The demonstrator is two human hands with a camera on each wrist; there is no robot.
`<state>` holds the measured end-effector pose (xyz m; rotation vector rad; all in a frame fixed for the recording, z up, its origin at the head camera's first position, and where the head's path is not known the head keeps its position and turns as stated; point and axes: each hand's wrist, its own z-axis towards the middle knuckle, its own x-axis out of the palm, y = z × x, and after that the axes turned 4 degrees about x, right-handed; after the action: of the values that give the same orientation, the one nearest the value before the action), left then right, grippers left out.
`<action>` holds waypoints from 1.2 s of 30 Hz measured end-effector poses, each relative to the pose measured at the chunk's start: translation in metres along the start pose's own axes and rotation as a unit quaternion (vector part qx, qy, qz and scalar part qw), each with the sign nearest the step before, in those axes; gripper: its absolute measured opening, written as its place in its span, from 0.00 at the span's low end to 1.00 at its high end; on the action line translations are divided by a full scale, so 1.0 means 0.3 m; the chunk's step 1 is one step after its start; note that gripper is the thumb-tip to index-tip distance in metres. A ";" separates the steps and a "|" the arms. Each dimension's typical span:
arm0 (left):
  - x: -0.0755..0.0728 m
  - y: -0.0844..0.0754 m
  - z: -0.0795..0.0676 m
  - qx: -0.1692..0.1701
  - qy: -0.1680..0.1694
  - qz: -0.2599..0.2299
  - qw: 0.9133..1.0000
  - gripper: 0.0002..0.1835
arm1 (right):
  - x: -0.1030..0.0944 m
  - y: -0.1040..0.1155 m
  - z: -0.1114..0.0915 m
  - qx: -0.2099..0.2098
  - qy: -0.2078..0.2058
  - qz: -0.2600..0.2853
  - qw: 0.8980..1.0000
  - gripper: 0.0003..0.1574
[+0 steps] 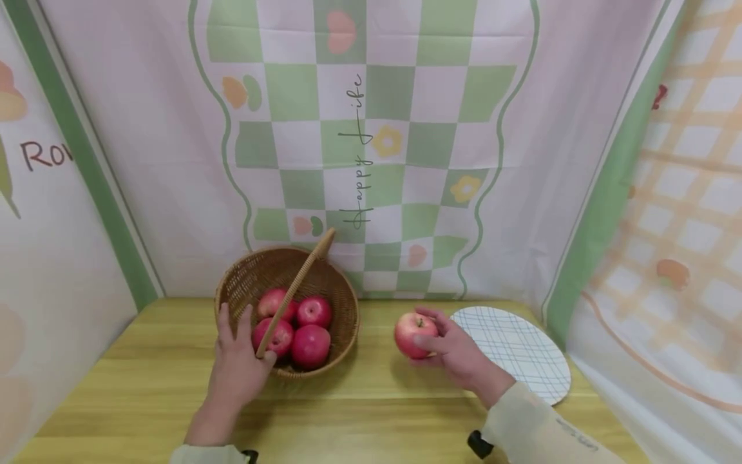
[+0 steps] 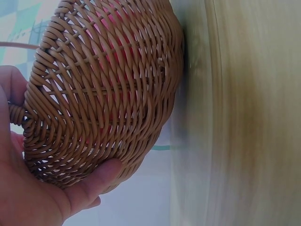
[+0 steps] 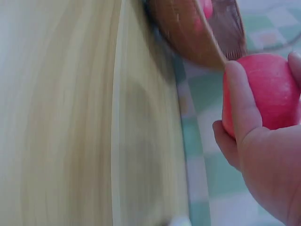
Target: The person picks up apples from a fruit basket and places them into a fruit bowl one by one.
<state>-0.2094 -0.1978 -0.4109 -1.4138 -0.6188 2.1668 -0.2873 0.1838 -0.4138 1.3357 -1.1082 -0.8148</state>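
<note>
My left hand (image 1: 237,370) grips the near left rim of a brown wicker basket (image 1: 343,293), beside the foot of its arched handle (image 1: 303,274). In the left wrist view, the thumb (image 2: 101,176) presses on the woven outer wall while the other fingers reach over the rim. Several red apples (image 1: 312,346) lie together inside the basket. Right of it, a red-yellow apple (image 1: 408,335) is held up between the thumb and fingers of my right hand (image 1: 458,351), above the table. Its redder side (image 3: 273,89) faces the right wrist camera.
A round white plate (image 1: 522,354) with a blue grid pattern lies at the right, partly behind my right forearm. Everything stands on a wood-grain table (image 1: 348,412). Behind it hangs a green-and-white checked cloth (image 1: 388,193), with more printed cloth at both sides.
</note>
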 end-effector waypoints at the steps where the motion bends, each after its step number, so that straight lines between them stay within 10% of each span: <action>1: -0.001 -0.001 0.000 -0.001 0.001 -0.002 1.000 0.49 | -0.033 0.005 -0.007 0.000 -0.014 -0.007 1.000 0.46; 15: -0.006 -0.001 0.002 -0.022 0.008 -0.010 1.000 0.48 | -0.486 0.013 -0.072 0.058 -0.198 -0.100 0.973 0.57; 28: 0.006 0.014 0.002 -0.031 0.010 -0.015 0.999 0.49 | -0.544 0.029 0.023 0.061 -0.211 -0.181 0.959 0.52; 36: 0.002 0.015 0.007 -0.039 0.015 -0.018 0.999 0.48 | -0.558 0.032 0.072 0.070 -0.237 -0.273 0.930 0.53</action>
<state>-0.2122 -0.2012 -0.4134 -1.4618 -0.7185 2.1100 -0.3608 0.3350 -0.4312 1.6490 -1.1890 -1.5554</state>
